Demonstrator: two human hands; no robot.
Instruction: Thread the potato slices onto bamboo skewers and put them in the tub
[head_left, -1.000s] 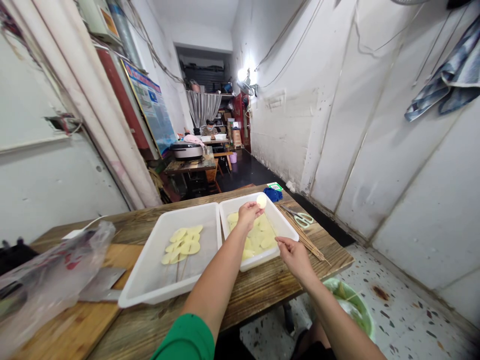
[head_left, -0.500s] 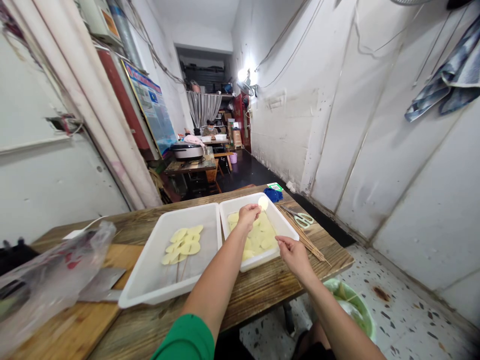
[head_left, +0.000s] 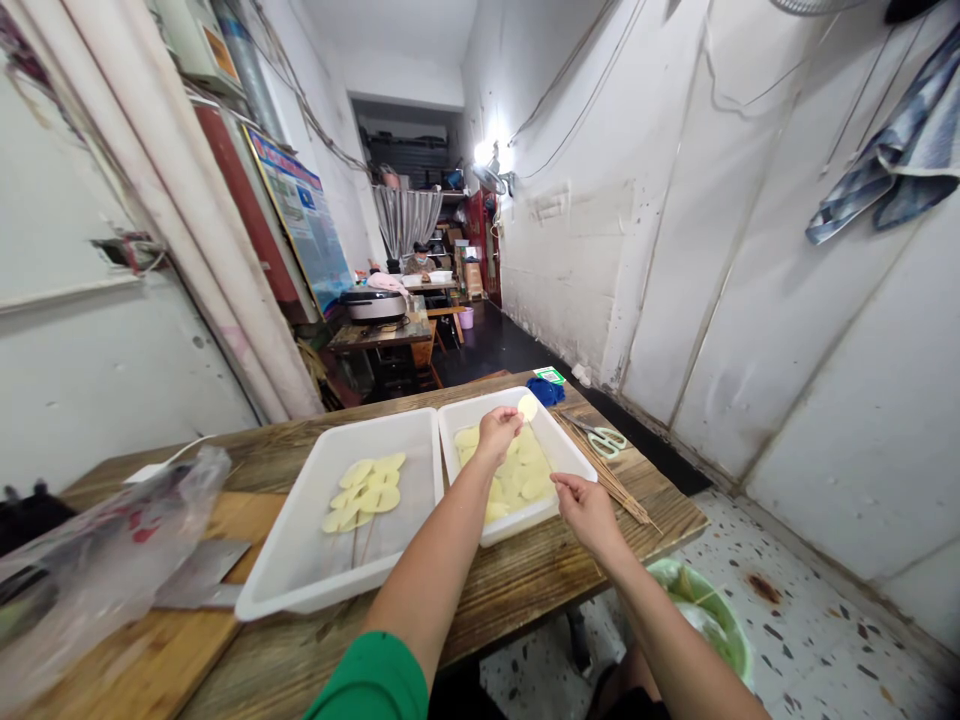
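Note:
My left hand (head_left: 498, 436) pinches a thin, pale yellow potato slice (head_left: 528, 407) above the far part of the right white tray (head_left: 460, 412). My right hand (head_left: 586, 508), closed near that tray's right front corner, grips the lower end of a thin bamboo skewer (head_left: 541, 447), which runs up toward the slice. Whether its tip has entered the slice I cannot tell. Many loose potato slices (head_left: 534, 482) lie in the right tray. In the left white tray (head_left: 289, 545), skewered potato slices (head_left: 367, 492) rest in overlapping rows, their sticks pointing toward me.
Bamboo skewers (head_left: 611, 478) and green-handled scissors (head_left: 606, 441) lie right of the trays, near a blue cloth (head_left: 545, 390). On the left are a cleaver (head_left: 206, 570), a cutting board (head_left: 142, 655) and a plastic bag (head_left: 127, 540). A green bin (head_left: 739, 640) stands below. Another person (head_left: 420, 262) sits far back.
Both hands keep almost the same place and grip, with the slice and skewer nearly still. The camera view has shifted very slightly.

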